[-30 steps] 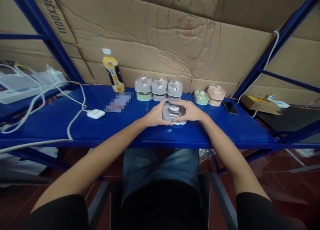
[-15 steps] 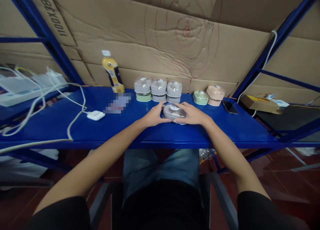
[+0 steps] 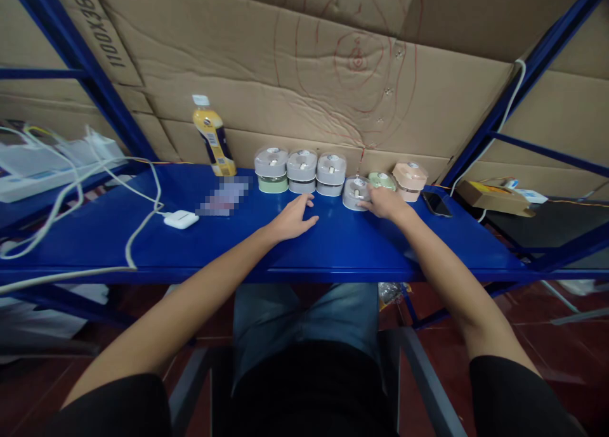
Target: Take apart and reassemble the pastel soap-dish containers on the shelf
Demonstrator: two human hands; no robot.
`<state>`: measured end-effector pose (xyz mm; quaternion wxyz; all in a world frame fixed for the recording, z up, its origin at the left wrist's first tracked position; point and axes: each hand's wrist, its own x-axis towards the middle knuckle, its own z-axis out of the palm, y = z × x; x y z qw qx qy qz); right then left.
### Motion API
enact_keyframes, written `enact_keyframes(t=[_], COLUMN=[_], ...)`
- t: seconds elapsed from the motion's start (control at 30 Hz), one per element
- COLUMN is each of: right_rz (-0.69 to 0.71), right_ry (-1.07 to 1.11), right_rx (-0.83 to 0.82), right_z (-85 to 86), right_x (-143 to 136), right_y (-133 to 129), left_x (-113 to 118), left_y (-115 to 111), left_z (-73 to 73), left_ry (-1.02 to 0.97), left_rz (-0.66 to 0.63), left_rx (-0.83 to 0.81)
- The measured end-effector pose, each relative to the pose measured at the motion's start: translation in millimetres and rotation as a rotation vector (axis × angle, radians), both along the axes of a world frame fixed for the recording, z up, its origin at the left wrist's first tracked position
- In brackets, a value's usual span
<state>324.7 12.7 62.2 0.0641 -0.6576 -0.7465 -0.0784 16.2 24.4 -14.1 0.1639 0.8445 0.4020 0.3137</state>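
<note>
My right hand [image 3: 384, 203] grips a grey oval container with a clear lid [image 3: 354, 195] by its right side, low over the blue table. Just behind that hand sits a green container [image 3: 382, 181], partly covered by my fingers. My left hand [image 3: 294, 217] is empty, its fingers apart, above the table in front of the stacks. Behind it stand two-high stacks of similar containers: a grey one [image 3: 271, 164] on a green one [image 3: 273, 184], then two grey stacks [image 3: 301, 164], [image 3: 331, 168]. Peach containers [image 3: 410, 174] are stacked at the right.
A yellow bottle [image 3: 213, 136] stands at the back left near a blurred flat item [image 3: 223, 196]. A white case [image 3: 181, 219] and loose white cables [image 3: 130, 234] lie on the left. Right of the containers is a phone [image 3: 436, 204]. Cardboard [image 3: 228, 50] backs the blue table [image 3: 238, 253].
The grey container has moved from between both hands to the back right, carried by my right hand. My left hand has let go and stayed near the same spot.
</note>
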Motion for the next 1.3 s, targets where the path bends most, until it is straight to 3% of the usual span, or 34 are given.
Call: enact_keyframes(t=[0.1,0.23,0.43,0.57,0.67,0.83,1.03,1.17,1.3], right_rz=[-0.066,-0.138,-0.123,-0.243,-0.302,-0.312,-0.286,-0.267,-0.272], right_ry=[-0.074,-0.028,0.184,0.263,0.320,0.348,0.473,0.474,0.418], right_rx=[-0.032,0.107,0.296,0.279,0.295,0.287,0.290,0.330,0.297], right_z=[5.4,11.8,20.0,19.2,14.6,13.6,25.3,23.4,13.0], right_x=[-5.1,-22.9,-89.5,-131.4,-146.4,-141.4,-97.6,-80.4,-85.2], right_y=[18.9,25.2,39.0,61.3,70.2,66.3,53.4,45.6,40.9], left_x=[-0.4,0.2,2.8,4.4,5.3,5.4,3.4,5.5,10.9], left_y=[-0.7,-0.3,-0.1,-0.7,-0.1,1.0,2.5,8.0,15.3], left_z=[0.5,0.3,0.2,0.9,1.1,0.4,1.7,5.0,6.9], left_ry=[0.004,-0.004,-0.007,-0.007,-0.011,-0.032,-0.092,-0.184,-0.243], left_rz=[-0.005,-0.006,0.000,-0.004,-0.014,-0.017,0.006,0.113,0.212], left_rx=[-0.005,-0.001,0.001,-0.001,0.004,-0.001,-0.007,0.038,0.021])
